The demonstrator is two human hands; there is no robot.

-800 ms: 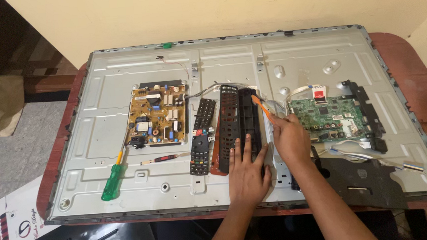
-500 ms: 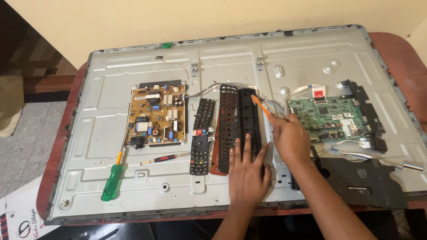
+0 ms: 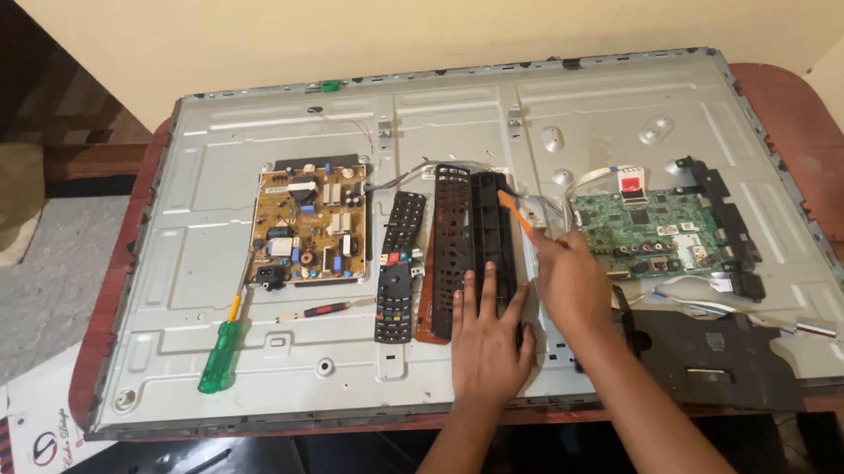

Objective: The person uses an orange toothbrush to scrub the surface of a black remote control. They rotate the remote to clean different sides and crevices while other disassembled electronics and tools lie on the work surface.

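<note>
My left hand (image 3: pixel 488 333) lies flat, fingers spread, on the near end of a black remote shell half (image 3: pixel 492 224) on the metal back of a television (image 3: pixel 266 129). My right hand (image 3: pixel 569 281) grips an orange-handled tool (image 3: pixel 514 211) whose tip points at the shell's right edge. Beside it on the left lie the black keypad frame (image 3: pixel 450 240) and a black remote control (image 3: pixel 399 268). Under my left palm the shell's near end is hidden.
A tan power board (image 3: pixel 308 235) sits left of the remote and a green main board (image 3: pixel 649 231) on the right. A green-handled screwdriver (image 3: pixel 220 352) and a small red-and-black tool (image 3: pixel 316 312) lie near the front left. A white cardboard box (image 3: pixel 20 433) stands at bottom left.
</note>
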